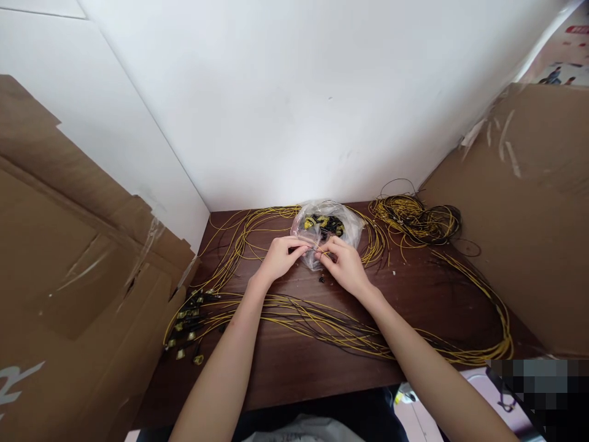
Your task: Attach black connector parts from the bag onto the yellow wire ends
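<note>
Over the front of a clear plastic bag point(352, 230), my two hands meet with their fingertips close together. My left hand point(281, 258) pinches the end of a thin dark wire. Facing it, my right hand point(341, 261) is closed on a thin yellow-and-black wire point(327, 253). Whether the two wire ends are joined cannot be made out. Inside the bag lie small black and yellow parts point(324, 224). A small black piece point(321, 279) rests on the table just below my hands.
Long yellow and black wires point(313, 316) run across the brown table point(276, 383), with small yellow-and-black ends point(184, 325) at left. A tangled wire coil point(405, 215) lies at the back right. Cardboard sheets point(83, 264) flank both sides; a white wall point(294, 110) stands behind.
</note>
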### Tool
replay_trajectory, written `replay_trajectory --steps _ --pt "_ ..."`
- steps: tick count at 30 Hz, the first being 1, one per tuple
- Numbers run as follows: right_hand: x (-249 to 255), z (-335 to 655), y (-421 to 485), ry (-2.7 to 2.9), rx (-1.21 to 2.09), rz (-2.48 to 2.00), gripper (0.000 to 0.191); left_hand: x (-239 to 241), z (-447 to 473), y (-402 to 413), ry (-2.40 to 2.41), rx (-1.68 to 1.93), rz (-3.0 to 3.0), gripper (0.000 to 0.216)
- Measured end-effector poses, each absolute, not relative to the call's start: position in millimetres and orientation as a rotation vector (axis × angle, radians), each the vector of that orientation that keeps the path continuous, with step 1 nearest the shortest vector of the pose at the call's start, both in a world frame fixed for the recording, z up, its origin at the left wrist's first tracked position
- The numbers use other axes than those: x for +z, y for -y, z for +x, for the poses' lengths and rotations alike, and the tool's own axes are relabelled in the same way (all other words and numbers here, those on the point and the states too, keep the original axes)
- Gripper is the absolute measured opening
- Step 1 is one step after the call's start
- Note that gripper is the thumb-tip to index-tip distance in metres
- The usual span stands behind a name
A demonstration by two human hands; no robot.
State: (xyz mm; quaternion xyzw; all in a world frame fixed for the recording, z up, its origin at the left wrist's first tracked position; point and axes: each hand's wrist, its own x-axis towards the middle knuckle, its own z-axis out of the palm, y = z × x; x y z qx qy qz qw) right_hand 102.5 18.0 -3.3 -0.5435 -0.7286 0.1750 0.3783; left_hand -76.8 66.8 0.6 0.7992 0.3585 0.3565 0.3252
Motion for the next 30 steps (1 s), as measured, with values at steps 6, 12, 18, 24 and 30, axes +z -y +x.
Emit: replay_trajectory --steps 6,12,18,24,30 --pt "1 105 -22 1.703 0.614 -1.240 0.022 -1 -77 -68 -0.922 0.917 2.071 0.017" --pt "6 113 -24 1.381 0.771 -1.151 0.021 -2 -77 -69 -0.929 0.906 2.048 0.020" --pt "16 123 -23 0.904 0.956 -0.955 0.019 -3 -77 -69 -0.940 0.893 2.047 0.021" --pt "28 130 -21 0.707 0.990 -0.782 0.016 -3 -77 -69 -0.941 0.898 2.049 0.019" --pt "35 147 -22 0.525 0.989 -0.648 0.014 -4 -77 -69 -0.958 0.896 2.057 0.019"
